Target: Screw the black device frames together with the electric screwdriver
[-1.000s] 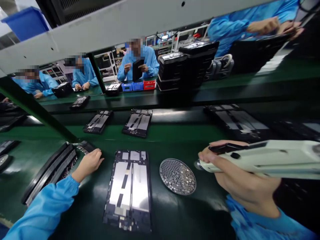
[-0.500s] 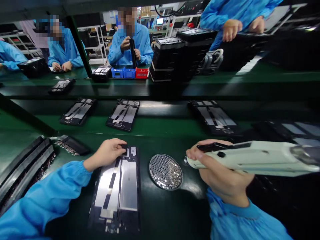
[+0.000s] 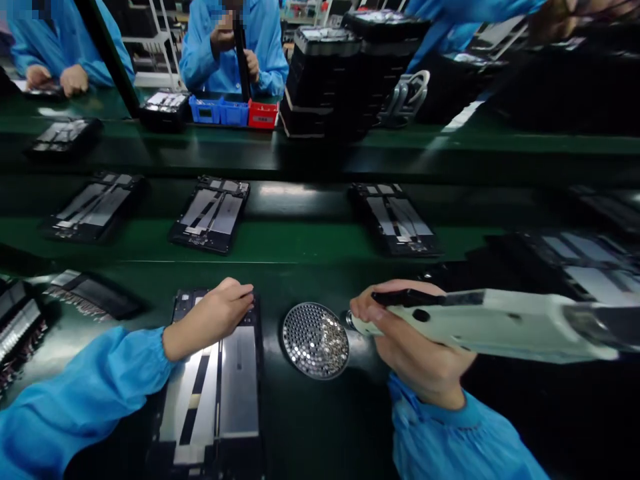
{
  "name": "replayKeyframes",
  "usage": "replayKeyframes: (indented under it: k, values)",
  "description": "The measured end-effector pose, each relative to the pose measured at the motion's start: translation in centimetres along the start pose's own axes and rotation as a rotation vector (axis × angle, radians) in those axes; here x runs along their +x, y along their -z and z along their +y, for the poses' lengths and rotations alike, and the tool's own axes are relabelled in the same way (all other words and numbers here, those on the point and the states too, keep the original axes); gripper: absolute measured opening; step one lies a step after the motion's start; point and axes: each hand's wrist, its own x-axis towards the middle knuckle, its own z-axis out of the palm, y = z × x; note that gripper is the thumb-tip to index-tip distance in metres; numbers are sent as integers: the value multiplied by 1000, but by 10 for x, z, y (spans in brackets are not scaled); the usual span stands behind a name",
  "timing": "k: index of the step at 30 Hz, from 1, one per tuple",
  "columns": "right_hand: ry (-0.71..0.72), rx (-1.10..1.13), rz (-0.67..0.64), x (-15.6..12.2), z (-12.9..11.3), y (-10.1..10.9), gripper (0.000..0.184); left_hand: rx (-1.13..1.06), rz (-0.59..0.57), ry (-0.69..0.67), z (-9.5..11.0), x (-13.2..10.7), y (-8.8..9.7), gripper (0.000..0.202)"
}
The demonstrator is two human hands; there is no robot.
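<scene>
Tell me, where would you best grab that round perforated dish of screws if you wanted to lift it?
Probably by the rim of the round dish, pinched from its near side. It lies flat and shallow, so only the edge offers a hold. The electric screwdriver in the right hand crowds its right, the left hand its left.

The left hand (image 3: pixel 213 317) rests palm-down on the top end of a tablet frame (image 3: pixel 215 393) lying flat on the green bench (image 3: pixel 310 427). The right hand (image 3: pixel 415 347) grips a pale electric screwdriver (image 3: pixel 480 323), its tip just beside a round perforated screw tray (image 3: pixel 315 340), which sits between the two hands. Beyond them, more frames (image 3: pixel 210 213) lie on the belt.
</scene>
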Motion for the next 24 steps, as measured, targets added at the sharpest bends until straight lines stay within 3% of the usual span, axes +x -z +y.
replayKeyframes:
  k: [4,10,16,20,24]
  values:
    - [-15,-30,5,-4,5,-6,25,41,-33,-15,0,-9,1,31]
    - [-18,-10,-39,-23,11,-24,27,199,-93,-9,-4,-28,-5,53]
    - [-61,-17,-90,-40,22,-39,27,356,-17,-125,33,-45,-24,52]
    - [-85,11,-114,-44,25,-46,26,375,-68,-74,49,-46,-18,50]
    - [-96,-16,-156,-47,25,-48,25,396,-93,-54,49,-44,-11,56]
